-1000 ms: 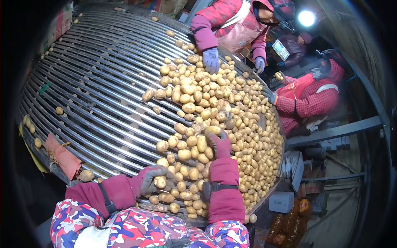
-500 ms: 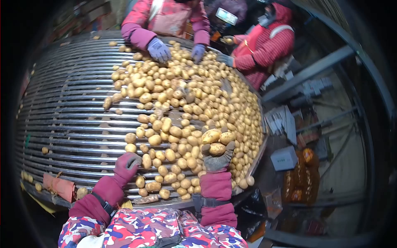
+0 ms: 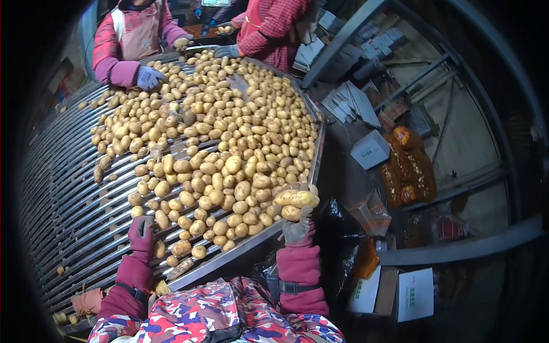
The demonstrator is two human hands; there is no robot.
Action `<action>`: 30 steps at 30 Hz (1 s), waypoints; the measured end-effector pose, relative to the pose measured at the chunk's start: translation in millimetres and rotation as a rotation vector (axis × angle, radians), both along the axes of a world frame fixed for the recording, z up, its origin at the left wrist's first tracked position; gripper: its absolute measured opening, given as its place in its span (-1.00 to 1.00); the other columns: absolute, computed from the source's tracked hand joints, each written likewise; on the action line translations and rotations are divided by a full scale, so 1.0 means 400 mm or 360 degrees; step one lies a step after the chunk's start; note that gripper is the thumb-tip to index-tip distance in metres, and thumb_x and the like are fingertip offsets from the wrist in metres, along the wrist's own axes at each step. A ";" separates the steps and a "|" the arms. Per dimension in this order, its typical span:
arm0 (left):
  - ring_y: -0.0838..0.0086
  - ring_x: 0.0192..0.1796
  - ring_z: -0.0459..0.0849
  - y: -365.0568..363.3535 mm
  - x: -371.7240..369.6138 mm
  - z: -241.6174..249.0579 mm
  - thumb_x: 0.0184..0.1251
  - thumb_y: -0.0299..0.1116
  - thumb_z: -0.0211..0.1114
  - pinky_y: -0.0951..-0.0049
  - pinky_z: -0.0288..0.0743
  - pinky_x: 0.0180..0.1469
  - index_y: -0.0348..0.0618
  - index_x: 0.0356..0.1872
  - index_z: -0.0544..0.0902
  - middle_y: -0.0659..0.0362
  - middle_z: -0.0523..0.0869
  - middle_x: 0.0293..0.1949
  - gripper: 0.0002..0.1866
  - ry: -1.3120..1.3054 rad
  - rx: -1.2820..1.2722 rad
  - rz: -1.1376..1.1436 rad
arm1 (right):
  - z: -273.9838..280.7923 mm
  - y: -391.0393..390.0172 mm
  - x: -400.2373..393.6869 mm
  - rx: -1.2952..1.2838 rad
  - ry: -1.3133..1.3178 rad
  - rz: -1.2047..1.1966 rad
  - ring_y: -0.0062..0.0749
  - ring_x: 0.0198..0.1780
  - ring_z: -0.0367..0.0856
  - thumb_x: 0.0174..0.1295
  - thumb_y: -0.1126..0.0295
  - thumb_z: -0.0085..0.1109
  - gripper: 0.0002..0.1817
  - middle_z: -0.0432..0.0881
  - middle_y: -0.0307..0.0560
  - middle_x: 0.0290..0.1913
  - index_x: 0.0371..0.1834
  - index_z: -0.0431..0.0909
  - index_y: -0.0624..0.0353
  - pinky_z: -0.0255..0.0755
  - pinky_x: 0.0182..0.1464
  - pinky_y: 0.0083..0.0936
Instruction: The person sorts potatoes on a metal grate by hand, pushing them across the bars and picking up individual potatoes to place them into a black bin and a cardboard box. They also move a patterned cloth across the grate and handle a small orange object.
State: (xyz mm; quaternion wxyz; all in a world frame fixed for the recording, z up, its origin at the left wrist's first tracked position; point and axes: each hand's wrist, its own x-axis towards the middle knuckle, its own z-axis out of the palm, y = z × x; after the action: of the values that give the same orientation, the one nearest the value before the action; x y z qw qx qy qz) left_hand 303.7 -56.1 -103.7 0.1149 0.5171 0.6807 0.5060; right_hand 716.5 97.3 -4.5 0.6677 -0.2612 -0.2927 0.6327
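Note:
My right hand (image 3: 297, 228), in a grey-palmed glove, is turned palm up and cups a few potatoes (image 3: 296, 198) over the table's right rim. My left hand (image 3: 141, 233), in a maroon glove, is curled low over the bars at the near left edge of the potato heap. Its fingers are drawn together, and whatever they hold is hidden. A loose potato (image 3: 159, 248) lies just right of it. The big heap of potatoes (image 3: 229, 131) spreads across the slatted metal table (image 3: 74, 188).
Across the table a co-worker's gloved hand (image 3: 150, 78) rests at the heap; a second person (image 3: 269, 40) stands beside them. To the right are a white box (image 3: 370, 150), filled net sacks (image 3: 407, 166), an open carton (image 3: 414, 294), black plastic (image 3: 340, 228) and a metal rail (image 3: 463, 248).
My view has turned right, so the table shifts left. My right hand still carries potatoes and is now at the rim instead of over the heap. The co-worker opposite has lifted one hand, holding a potato.

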 end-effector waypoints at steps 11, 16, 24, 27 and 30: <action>0.38 -0.15 0.67 -0.003 -0.042 -0.047 0.38 -0.41 0.24 0.36 0.53 0.01 -0.25 -0.15 0.66 0.11 0.70 -0.23 -0.85 -0.0052 -0.0088 -0.0047 | 0.049 -0.210 0.194 -0.0182 -0.0715 -0.0555 -0.24 0.02 0.71 0.19 0.11 0.46 -0.31 0.66 0.00 0.13 0.33 0.47 0.19 0.69 -0.24 -0.41; 0.44 -0.15 0.63 -0.001 -0.061 -0.043 0.42 -0.40 0.24 0.40 0.52 0.01 -0.25 -0.11 0.67 0.16 0.69 -0.20 -0.84 -0.0148 -0.0188 -0.0131 | 0.055 -0.349 0.291 -0.0710 -0.0671 -0.0585 -0.26 -0.11 0.71 0.22 0.18 0.40 -0.38 0.65 -0.04 0.07 0.31 0.48 0.19 0.61 -0.30 -0.42; 0.45 -0.09 0.62 -0.003 -0.123 -0.097 0.43 -0.42 0.24 0.41 0.51 0.05 -0.26 -0.08 0.66 0.16 0.69 -0.17 -0.84 -0.0087 -0.0243 -0.0148 | -0.057 -0.395 0.355 -0.0269 0.0265 -0.0411 -0.01 0.23 0.57 0.30 -0.11 0.29 -0.32 0.57 -0.06 0.17 0.35 0.40 0.03 0.64 0.11 -0.16; 0.45 -0.08 0.62 0.003 -0.125 -0.117 0.44 -0.39 0.25 0.40 0.49 0.08 -0.25 -0.07 0.66 0.17 0.70 -0.16 -0.83 -0.0224 -0.0269 -0.0089 | -0.026 -0.383 0.388 -0.0289 0.0198 -0.0513 -0.09 0.14 0.59 0.31 -0.10 0.29 -0.44 0.58 -0.10 0.07 0.16 0.47 0.06 0.62 0.08 -0.19; 0.45 -0.10 0.61 0.009 -0.122 -0.104 0.45 -0.36 0.26 0.39 0.49 0.06 -0.25 -0.09 0.66 0.17 0.70 -0.16 -0.82 -0.0217 -0.0218 -0.0067 | 0.033 -0.332 0.496 0.0106 0.0109 -0.0667 -0.28 -0.13 0.55 0.37 -0.06 0.22 -0.59 0.50 -0.17 -0.16 -0.14 0.41 0.04 0.58 -0.06 -0.28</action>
State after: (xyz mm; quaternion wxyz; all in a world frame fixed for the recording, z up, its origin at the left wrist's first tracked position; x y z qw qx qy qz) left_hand 255.0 -52.4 -145.3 0.2068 0.4866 0.6932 0.4899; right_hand 915.1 -35.5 8.7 0.8025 -0.2726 -0.2298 0.4784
